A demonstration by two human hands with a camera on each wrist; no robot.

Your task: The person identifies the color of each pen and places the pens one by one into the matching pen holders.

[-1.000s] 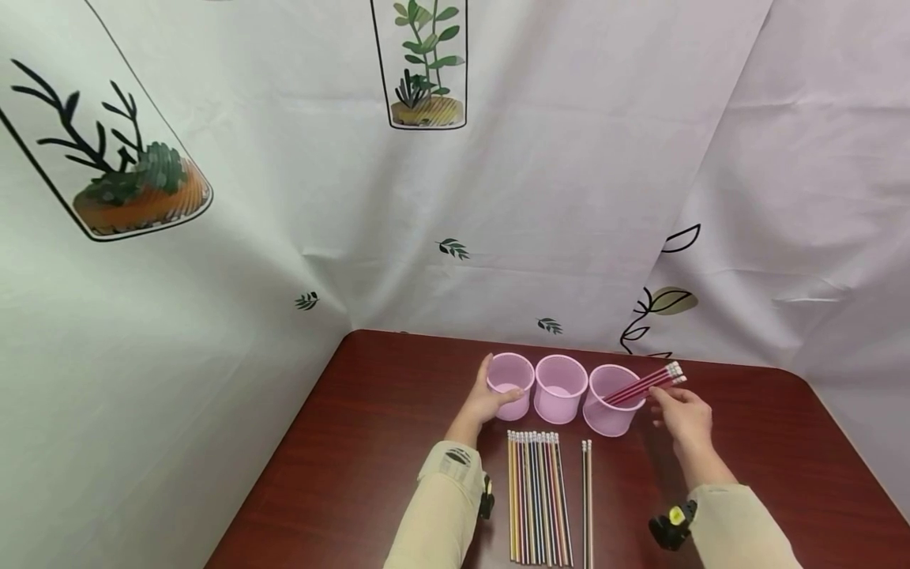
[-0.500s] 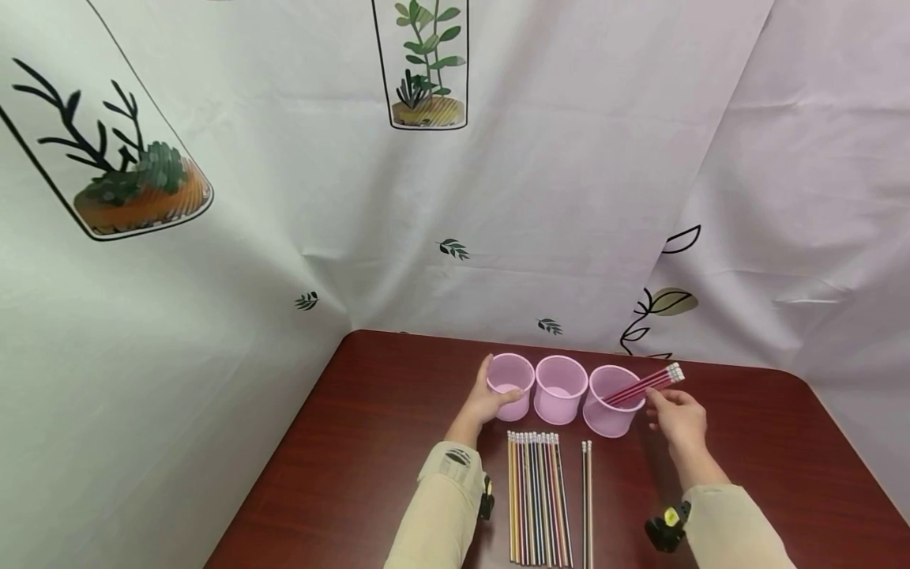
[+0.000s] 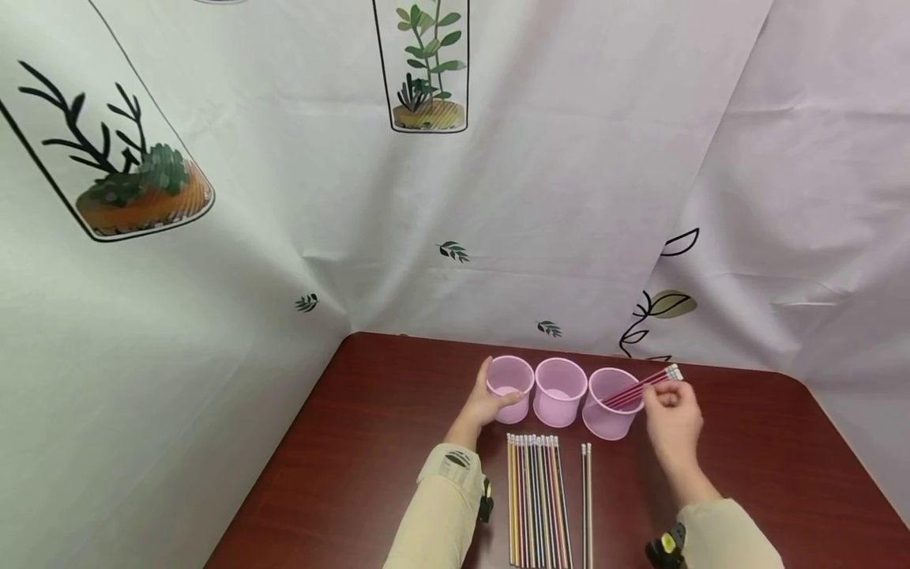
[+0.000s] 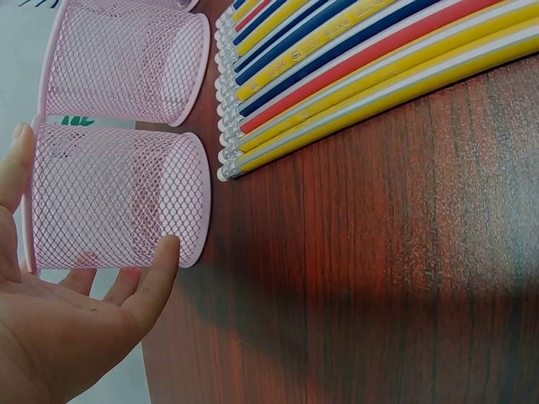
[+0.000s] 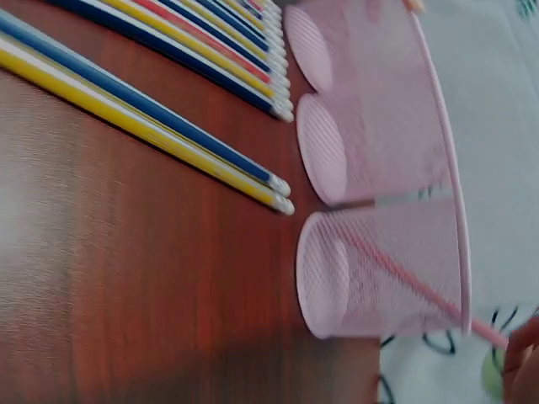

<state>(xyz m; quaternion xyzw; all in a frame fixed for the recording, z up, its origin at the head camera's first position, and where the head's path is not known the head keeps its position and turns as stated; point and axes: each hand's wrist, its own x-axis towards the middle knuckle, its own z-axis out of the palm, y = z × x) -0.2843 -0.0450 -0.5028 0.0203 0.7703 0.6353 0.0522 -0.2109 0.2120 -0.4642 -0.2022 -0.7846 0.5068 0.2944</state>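
Three pink mesh pencil cups stand in a row. My left hand (image 3: 486, 401) holds the left cup (image 4: 118, 198) around its side, thumb in front. The middle cup (image 3: 559, 407) stands beside it. In the right cup (image 3: 606, 423), several red pencils (image 3: 626, 393) lean to the right over the rim, white eraser ends up. My right hand (image 3: 674, 419) is at that rim, thumb and forefinger pinching the red pencils; the exact contact is partly hidden. The right wrist view shows these fingers (image 5: 524, 349) at the edge, by a blurred red pencil.
A row of several striped pencils (image 3: 538, 498) lies on the dark red-brown table (image 3: 384, 442) in front of the left and middle cups. Two more pencils (image 3: 586, 506) lie apart to its right. A white patterned cloth (image 3: 554, 197) hangs behind the table.
My right hand has moved left and closer to the right cup's rim, and the red pencils have shifted slightly left, deeper into the cup. My left hand keeps its place.
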